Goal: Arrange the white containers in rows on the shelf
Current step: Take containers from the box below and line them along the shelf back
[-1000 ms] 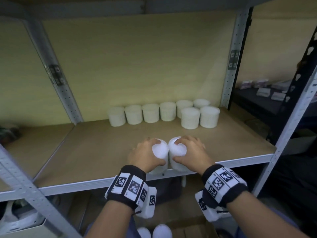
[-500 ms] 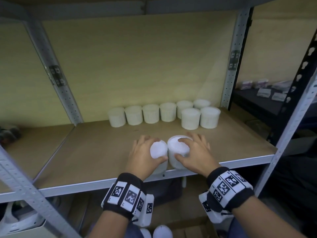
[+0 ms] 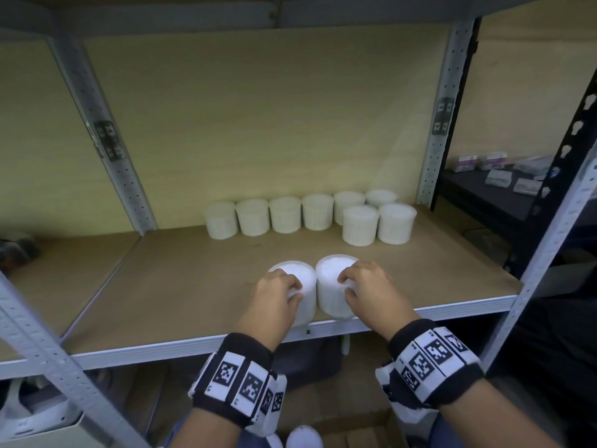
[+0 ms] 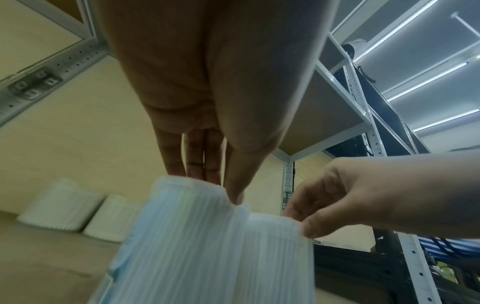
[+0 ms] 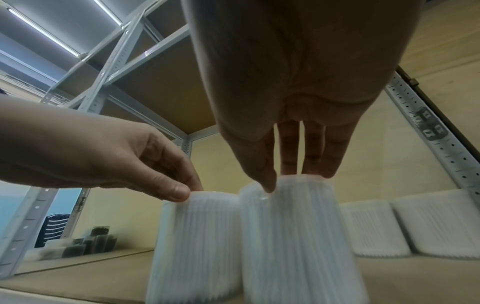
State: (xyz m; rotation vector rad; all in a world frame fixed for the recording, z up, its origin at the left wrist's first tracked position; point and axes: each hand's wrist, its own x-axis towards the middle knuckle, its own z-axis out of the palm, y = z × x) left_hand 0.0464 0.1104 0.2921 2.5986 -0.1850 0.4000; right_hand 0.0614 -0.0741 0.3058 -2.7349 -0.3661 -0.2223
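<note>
Placement is under way: left hand [image 3: 274, 297] and right hand [image 3: 371, 292] each pinch a container's rim, left container [image 3: 298, 279] touching right container [image 3: 332, 276] at the shelf [image 3: 193, 286] front edge, six o'clock. Next, I judge, carry both toward one o'clock, extending the second row [image 3: 378, 224] leftward.

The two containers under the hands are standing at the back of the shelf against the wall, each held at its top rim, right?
Not quite: the head view shows the left container and right container at the shelf's front edge. Each hand, left and right, does hold a top rim.
</note>
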